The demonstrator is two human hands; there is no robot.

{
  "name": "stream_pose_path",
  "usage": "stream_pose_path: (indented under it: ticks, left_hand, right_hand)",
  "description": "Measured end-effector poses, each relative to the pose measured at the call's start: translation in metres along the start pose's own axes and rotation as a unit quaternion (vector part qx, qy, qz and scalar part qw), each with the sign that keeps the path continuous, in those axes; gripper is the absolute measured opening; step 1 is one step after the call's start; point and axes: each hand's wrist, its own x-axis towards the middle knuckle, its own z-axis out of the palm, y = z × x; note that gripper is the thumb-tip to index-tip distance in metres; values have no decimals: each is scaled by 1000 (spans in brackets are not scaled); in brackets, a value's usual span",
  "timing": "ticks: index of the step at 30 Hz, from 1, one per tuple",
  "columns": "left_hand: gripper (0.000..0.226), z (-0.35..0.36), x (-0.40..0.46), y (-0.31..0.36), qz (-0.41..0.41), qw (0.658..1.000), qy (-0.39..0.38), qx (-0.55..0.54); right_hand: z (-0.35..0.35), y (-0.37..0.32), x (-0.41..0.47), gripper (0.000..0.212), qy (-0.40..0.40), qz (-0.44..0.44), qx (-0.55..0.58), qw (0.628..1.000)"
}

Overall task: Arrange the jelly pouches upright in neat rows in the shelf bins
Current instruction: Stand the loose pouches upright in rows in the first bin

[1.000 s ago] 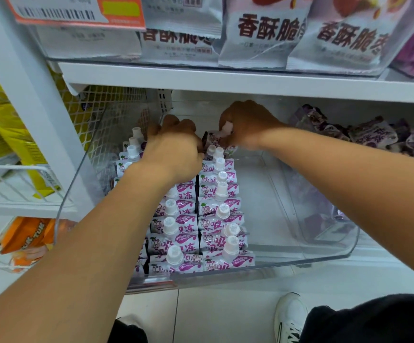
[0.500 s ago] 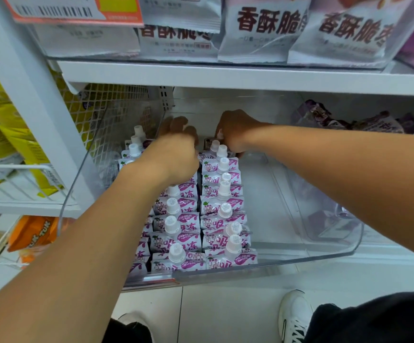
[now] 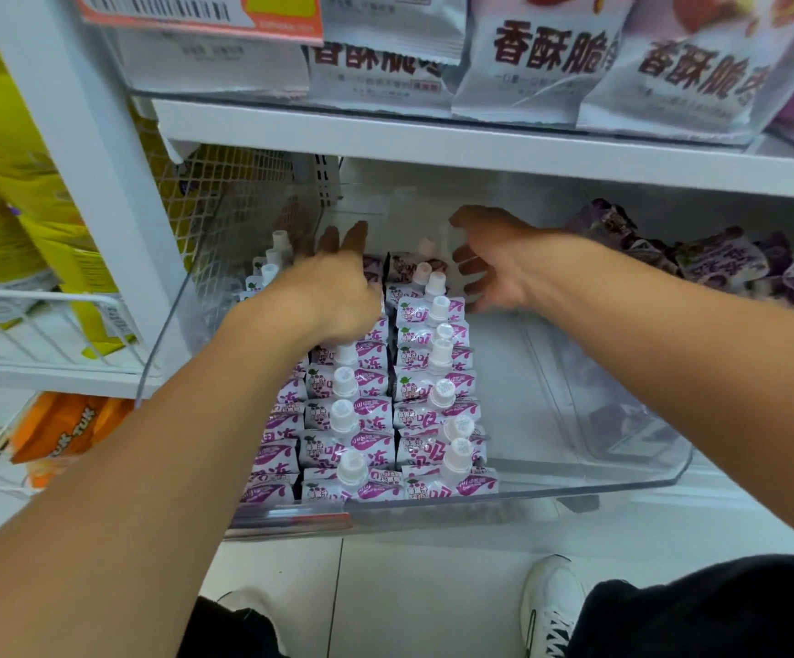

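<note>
Partly hidden beneath the left hand (image 3: 333, 296), purple-and-white spouted jelly pouches (image 3: 433, 401) stand upright; right hand (image 3: 490, 268), at two o'clock, spreads empty, both hands apart.

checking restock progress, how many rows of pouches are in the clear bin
3: left row along the bin wall, partly hidden; middle row running under the left hand; right row beside the bin's bare floor.

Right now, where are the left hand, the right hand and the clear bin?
left hand (image 3: 333, 296), head view, back of the hand.
right hand (image 3: 495, 263), head view, back of the hand.
clear bin (image 3: 623, 486), head view, front rim.
</note>
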Motion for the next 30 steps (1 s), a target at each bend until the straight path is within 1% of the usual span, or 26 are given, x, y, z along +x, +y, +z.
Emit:
stream_pose_path:
  ticks: [1, 3, 4, 7, 8, 10, 12, 14, 15, 16, 17, 19, 22, 23, 25, 27, 29, 30]
  left_hand:
    - [71, 0, -2, -2, -4, 1000, -12, 2]
    - [71, 2, -8, -4, 1, 1000, -20, 15]
    - [70, 2, -10, -4, 5, 1000, -18, 20]
    - [70, 3, -11, -5, 0, 1000, -25, 20]
    - [71, 2, -10, -6, -3, 999, -30, 18]
    - [73, 2, -8, -7, -4, 999, -36, 16]
    - [75, 2, -5, -8, 7, 999, -29, 14]
    - [74, 1, -5, -9, 28, 999, -15, 13]
    - [73, 0, -5, -9, 36, 999, -10, 12]
    - [72, 0, -6, -9, 41, 999, -8, 12]
    - [71, 0, -7, -9, 44, 999, -8, 13]
    - [71, 1, -7, -8, 43, 999, -13, 18]
    - [71, 0, -5, -8, 41, 999, -24, 13]
    - [71, 0, -5, -8, 40, 999, -26, 9]
    - [71, 0, -5, -8, 38, 999, -26, 0]
    - [71, -2, -9, -7, 43, 999, -18, 4]
    - [72, -8, -21, -4, 62, 997, 3, 34]
    - [72, -10, -29, -2, 75, 996, 13, 50]
  right_hand:
    - [2, 4, -2, 39, -33, 23, 30, 999]
    - [10, 14, -7, 53, -128, 48, 97, 986]
    - [12, 19, -5, 61, -156, 45, 113, 980]
    - [13, 30, 2, 100, -227, 51, 135, 963]
    - [13, 31, 2, 106, -239, 52, 144, 959]
    - [12, 32, -6, 107, -222, 49, 138, 964]
    - [12, 29, -5, 107, -174, 62, 116, 976]
    - [9, 22, -9, 112, -104, 86, 42, 990]
    - [6, 21, -10, 115, -83, 103, 4, 991]
    - [4, 21, -14, 116, -83, 111, -22, 990]
    - [4, 25, -18, 114, -104, 119, -20, 987]
    - [9, 38, -31, 112, -172, 116, 46, 977]
    - [16, 52, -48, 114, -232, 104, 174, 951]
    - [17, 52, -53, 114, -250, 98, 192, 944]
    - [16, 49, -57, 107, -241, 96, 171, 950]
    - [11, 49, -65, 99, -190, 103, 91, 972]
    - [2, 49, -79, 96, -138, 106, 16, 985]
    - [-1, 51, -89, 96, -140, 109, -5, 984]
